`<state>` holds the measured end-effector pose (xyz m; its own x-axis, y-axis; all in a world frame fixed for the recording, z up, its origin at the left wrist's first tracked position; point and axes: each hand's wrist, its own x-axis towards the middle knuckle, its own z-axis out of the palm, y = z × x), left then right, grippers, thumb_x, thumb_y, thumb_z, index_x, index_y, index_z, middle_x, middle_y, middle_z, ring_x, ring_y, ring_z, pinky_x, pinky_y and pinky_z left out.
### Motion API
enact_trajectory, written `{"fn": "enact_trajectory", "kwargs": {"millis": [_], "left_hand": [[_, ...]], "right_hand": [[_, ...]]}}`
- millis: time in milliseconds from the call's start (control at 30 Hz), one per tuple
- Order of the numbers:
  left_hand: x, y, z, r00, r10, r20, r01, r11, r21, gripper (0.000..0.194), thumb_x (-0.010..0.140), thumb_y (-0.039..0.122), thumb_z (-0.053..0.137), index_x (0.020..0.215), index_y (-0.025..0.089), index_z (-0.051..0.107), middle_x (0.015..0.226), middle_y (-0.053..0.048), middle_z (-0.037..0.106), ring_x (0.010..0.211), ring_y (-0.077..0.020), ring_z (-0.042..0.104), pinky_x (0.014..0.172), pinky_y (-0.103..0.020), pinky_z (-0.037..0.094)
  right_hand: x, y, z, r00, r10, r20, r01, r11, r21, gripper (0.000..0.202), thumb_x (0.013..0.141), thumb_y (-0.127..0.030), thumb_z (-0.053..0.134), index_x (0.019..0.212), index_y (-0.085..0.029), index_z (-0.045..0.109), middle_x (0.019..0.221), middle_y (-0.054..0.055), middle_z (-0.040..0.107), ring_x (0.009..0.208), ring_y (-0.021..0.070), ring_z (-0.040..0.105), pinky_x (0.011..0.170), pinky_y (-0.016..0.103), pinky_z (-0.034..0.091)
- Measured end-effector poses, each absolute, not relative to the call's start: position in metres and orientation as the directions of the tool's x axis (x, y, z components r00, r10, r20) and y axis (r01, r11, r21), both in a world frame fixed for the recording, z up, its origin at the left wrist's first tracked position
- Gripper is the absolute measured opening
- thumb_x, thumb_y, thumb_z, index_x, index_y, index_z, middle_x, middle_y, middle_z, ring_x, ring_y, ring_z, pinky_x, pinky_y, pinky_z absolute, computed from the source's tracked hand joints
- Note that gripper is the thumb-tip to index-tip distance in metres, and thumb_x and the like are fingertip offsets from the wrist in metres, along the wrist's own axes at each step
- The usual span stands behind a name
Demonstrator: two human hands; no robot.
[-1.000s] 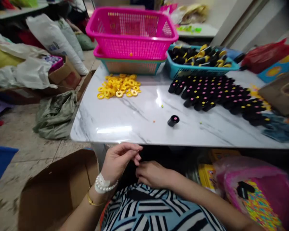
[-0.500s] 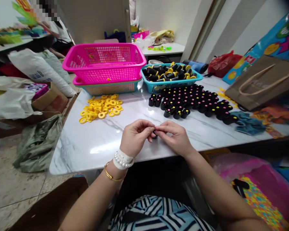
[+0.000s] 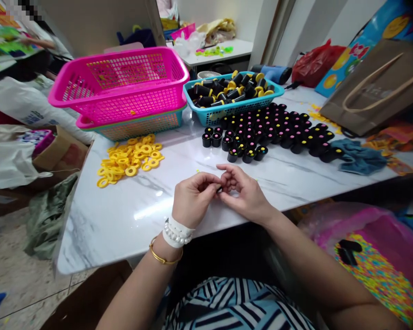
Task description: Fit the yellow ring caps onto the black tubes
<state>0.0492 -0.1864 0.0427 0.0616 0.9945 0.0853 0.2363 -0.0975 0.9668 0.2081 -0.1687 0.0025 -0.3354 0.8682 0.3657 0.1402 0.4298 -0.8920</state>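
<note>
My left hand (image 3: 194, 195) is closed in a pinch on a small black piece (image 3: 219, 189), mostly hidden by the fingers. Close beside it, my right hand (image 3: 244, 192) has its index finger stretched out and its thumb apart, near the black piece. I see nothing held in it. Beyond the hands stand rows of black caps (image 3: 249, 153) with small pink, yellow and blue dots on top. Farther left lies a loose pile of yellow rings (image 3: 131, 158).
A blue basket (image 3: 211, 118) holds black pieces with yellow ends. Left of it are stacked baskets, a pink one (image 3: 151, 103) on top. A brown paper bag (image 3: 371, 87) and blue cloth (image 3: 361, 156) lie right. Below right, a pink bag (image 3: 382, 243) holds many small colourful bits.
My right hand has loosened from its pinch, its index finger now raised and thumb apart. The left keeps its pinch. The camera view has shifted, so the table things appear farther left.
</note>
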Motion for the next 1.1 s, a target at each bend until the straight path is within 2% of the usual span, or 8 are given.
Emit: {"fn": "enact_trajectory", "kwargs": {"millis": [100, 267, 467, 633, 733, 800, 967, 1100], "left_hand": [[0.051, -0.185, 0.042, 0.061, 0.993, 0.098, 0.239, -0.11, 0.965, 0.013, 0.077, 0.015, 0.061, 0.085, 0.017, 0.072, 0.082, -0.001, 0.073, 0.068, -0.0118, 0.063, 0.068, -0.023, 0.051], [0.052, -0.181, 0.04, 0.067, 0.995, 0.076, 0.192, -0.087, 0.977, 0.013, 0.08, 0.018, 0.062, 0.088, 0.016, 0.071, 0.086, -0.003, 0.072, 0.072, -0.0127, 0.064, 0.07, -0.024, 0.052], [0.045, -0.181, 0.039, 0.048, 0.999, 0.0, -0.008, 0.0, 1.0, 0.018, 0.083, 0.026, 0.061, 0.094, 0.014, 0.067, 0.067, -0.001, 0.065, 0.048, -0.0074, 0.05, 0.046, -0.019, 0.043], [0.033, -0.189, 0.033, -0.072, 0.988, 0.139, 0.283, -0.113, 0.952, 0.024, 0.081, 0.018, 0.058, 0.103, 0.015, 0.067, 0.092, -0.006, 0.068, 0.07, -0.0116, 0.06, 0.06, -0.021, 0.049], [0.032, -0.186, 0.024, 0.09, 0.955, 0.283, 0.58, -0.281, 0.765, 0.045, 0.075, 0.006, 0.053, 0.118, 0.015, 0.063, 0.113, -0.009, 0.064, 0.079, -0.0133, 0.06, 0.074, -0.026, 0.051], [0.034, -0.18, 0.02, 0.176, 0.928, 0.328, 0.691, -0.354, 0.63, 0.051, 0.072, 0.004, 0.054, 0.122, 0.014, 0.06, 0.113, -0.01, 0.063, 0.082, -0.0151, 0.06, 0.08, -0.029, 0.051], [0.038, -0.196, 0.034, 0.131, 0.922, 0.365, 0.753, -0.332, 0.568, 0.039, 0.074, 0.011, 0.062, 0.113, 0.016, 0.065, 0.1, -0.007, 0.064, 0.078, -0.0156, 0.06, 0.078, -0.028, 0.051], [0.027, -0.273, 0.034, -0.013, 0.891, 0.453, 0.641, -0.34, 0.688, 0.04, 0.075, 0.016, 0.068, 0.114, 0.023, 0.061, 0.106, -0.006, 0.063, 0.078, -0.015, 0.06, 0.074, -0.027, 0.052]], "right_hand": [[0.207, -0.169, 0.004, -0.328, 0.871, 0.365, 0.172, 0.435, -0.884, 0.062, 0.077, -0.009, 0.061, 0.134, -0.023, 0.041, 0.093, 0.001, 0.056, 0.074, 0.0125, 0.06, 0.071, 0.026, 0.054], [0.205, -0.17, 0.011, -0.336, 0.829, 0.447, 0.344, 0.549, -0.762, 0.046, 0.078, -0.016, 0.065, 0.123, -0.021, 0.054, 0.105, 0.007, 0.059, 0.086, 0.0174, 0.061, 0.076, 0.03, 0.054], [0.205, -0.169, 0.011, -0.37, 0.84, 0.398, 0.308, 0.515, -0.8, 0.04, 0.082, -0.013, 0.059, 0.121, -0.021, 0.057, 0.088, 0.002, 0.054, 0.071, 0.0126, 0.056, 0.062, 0.023, 0.052], [0.204, -0.17, 0.008, -0.383, 0.847, 0.369, 0.297, 0.492, -0.819, 0.044, 0.08, -0.01, 0.062, 0.123, -0.02, 0.057, 0.086, 0.001, 0.052, 0.068, 0.011, 0.054, 0.061, 0.022, 0.051], [0.203, -0.166, 0.007, -0.378, 0.846, 0.377, 0.331, 0.504, -0.798, 0.042, 0.079, -0.01, 0.063, 0.121, -0.019, 0.058, 0.084, 0.0, 0.054, 0.065, 0.0103, 0.053, 0.061, 0.023, 0.05], [0.202, -0.162, 0.008, -0.368, 0.852, 0.372, 0.355, 0.499, -0.791, 0.04, 0.08, -0.011, 0.063, 0.119, -0.018, 0.059, 0.08, -0.001, 0.055, 0.062, 0.0098, 0.052, 0.06, 0.023, 0.049], [0.207, -0.183, 0.016, -0.358, 0.846, 0.395, 0.335, 0.511, -0.792, 0.036, 0.085, -0.017, 0.06, 0.121, -0.019, 0.059, 0.083, 0.001, 0.058, 0.063, 0.0113, 0.055, 0.06, 0.025, 0.051], [0.225, -0.251, -0.015, -0.36, 0.736, 0.573, 0.287, 0.672, -0.683, 0.056, 0.082, -0.023, 0.066, 0.135, -0.019, 0.048, 0.118, 0.013, 0.061, 0.103, 0.0258, 0.062, 0.084, 0.04, 0.055]]}}
